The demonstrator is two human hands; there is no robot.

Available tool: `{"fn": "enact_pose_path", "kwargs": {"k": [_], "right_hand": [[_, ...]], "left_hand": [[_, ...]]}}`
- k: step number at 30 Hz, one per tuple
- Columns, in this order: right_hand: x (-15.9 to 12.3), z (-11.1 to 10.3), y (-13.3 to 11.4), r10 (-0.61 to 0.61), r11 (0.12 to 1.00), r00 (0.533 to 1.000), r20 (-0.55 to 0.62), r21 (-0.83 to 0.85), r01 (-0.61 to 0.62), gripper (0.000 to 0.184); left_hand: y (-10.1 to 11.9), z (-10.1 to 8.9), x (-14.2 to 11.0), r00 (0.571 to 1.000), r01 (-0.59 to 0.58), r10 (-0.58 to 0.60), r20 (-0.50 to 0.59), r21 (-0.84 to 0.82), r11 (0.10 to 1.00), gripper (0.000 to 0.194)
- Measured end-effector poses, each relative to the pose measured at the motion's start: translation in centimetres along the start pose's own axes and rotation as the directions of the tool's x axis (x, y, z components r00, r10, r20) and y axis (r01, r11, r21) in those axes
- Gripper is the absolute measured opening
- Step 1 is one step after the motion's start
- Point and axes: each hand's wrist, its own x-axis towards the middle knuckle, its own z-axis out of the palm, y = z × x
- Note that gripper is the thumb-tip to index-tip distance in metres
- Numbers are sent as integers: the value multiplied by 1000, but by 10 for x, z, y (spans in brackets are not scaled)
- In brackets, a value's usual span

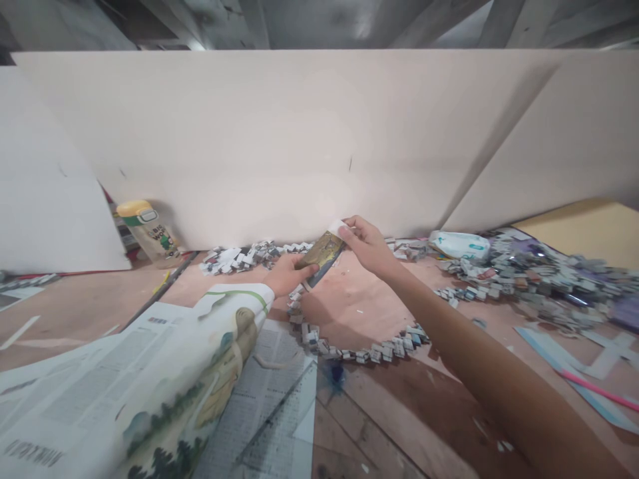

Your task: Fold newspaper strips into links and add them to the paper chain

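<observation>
Both my hands hold one folded paper strip [323,254] above the wooden table top [389,399]. My left hand [289,274], in a printed sleeve, grips its lower end. My right hand [367,245] pinches its upper white end between thumb and fingers. Below the strip a chain of folded paper links [349,351] curves across the table. More of the chain [249,256] lies along the white board behind.
A heap of folded paper pieces [539,279] lies at the right, with a white plastic packet [459,245] by it. A yellow-capped bottle [147,229] leans at the back left. Newspaper sheets [70,386] cover the near left. A pink stick [596,389] and paper offcuts lie at the right.
</observation>
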Motion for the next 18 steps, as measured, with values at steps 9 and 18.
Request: {"fn": "enact_pose_path", "kwargs": {"k": [9, 18], "right_hand": [[3, -8, 0, 51, 998, 985, -167, 33, -46, 32], [4, -3, 9, 123, 985, 971, -205, 142, -94, 37]], "left_hand": [[-2, -13, 5, 943, -104, 73, -323, -80, 991, 48], [2, -18, 6, 923, -152, 120, -366, -59, 987, 34]]}}
